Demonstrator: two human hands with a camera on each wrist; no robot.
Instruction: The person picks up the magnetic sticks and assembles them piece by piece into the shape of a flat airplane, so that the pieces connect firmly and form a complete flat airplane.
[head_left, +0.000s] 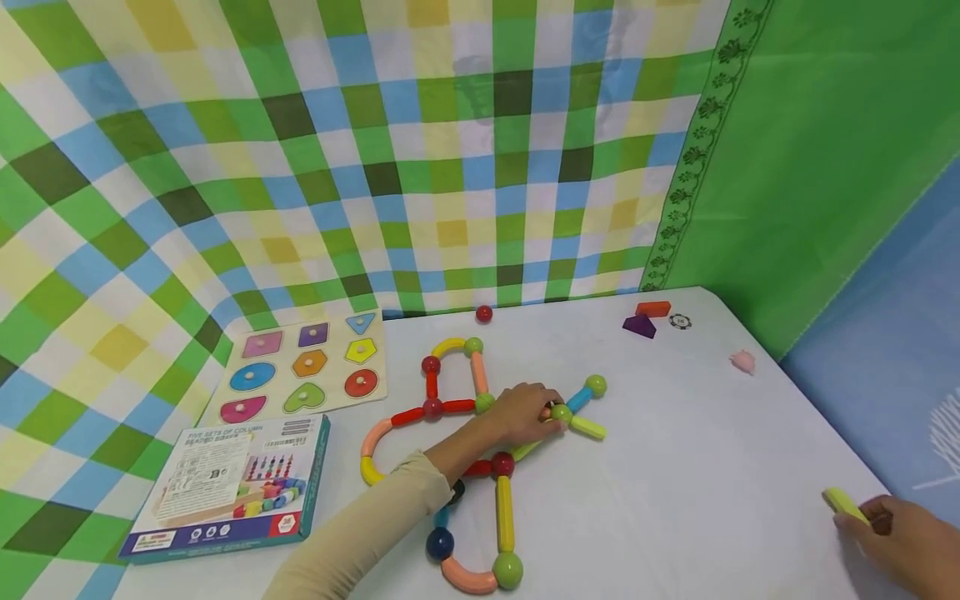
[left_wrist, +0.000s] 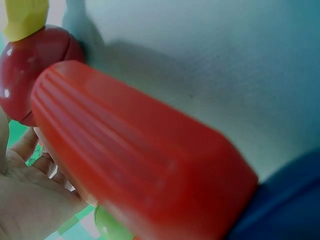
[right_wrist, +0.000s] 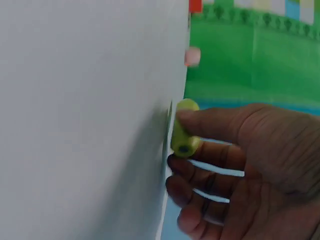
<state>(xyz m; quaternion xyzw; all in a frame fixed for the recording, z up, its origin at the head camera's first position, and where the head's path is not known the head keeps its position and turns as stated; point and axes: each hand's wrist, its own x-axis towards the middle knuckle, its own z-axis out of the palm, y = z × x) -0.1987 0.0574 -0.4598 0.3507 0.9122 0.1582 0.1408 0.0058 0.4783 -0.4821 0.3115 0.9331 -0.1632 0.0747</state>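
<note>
My left hand [head_left: 528,414] reaches over a chain of coloured rods and balls and holds it at a green ball [head_left: 560,414]. A pink piece shows between the fingers. From that ball run a blue rod [head_left: 580,399] and a short yellow-green rod [head_left: 588,428]. The left wrist view has a red rod [left_wrist: 140,150] and red ball [left_wrist: 37,72] in front of the hand. Low at the right, my right hand [head_left: 911,537] pinches a loose yellow-green rod [right_wrist: 184,127] between thumb and fingers, just off the table's right edge area.
At left lie a wooden shape puzzle [head_left: 333,342] and a boxed bead set [head_left: 232,483]. A loose red ball [head_left: 483,314] sits at the back. Purple [head_left: 640,326] and orange blocks [head_left: 653,309], a round chip [head_left: 680,322] and a pink figure [head_left: 743,361] lie to the right.
</note>
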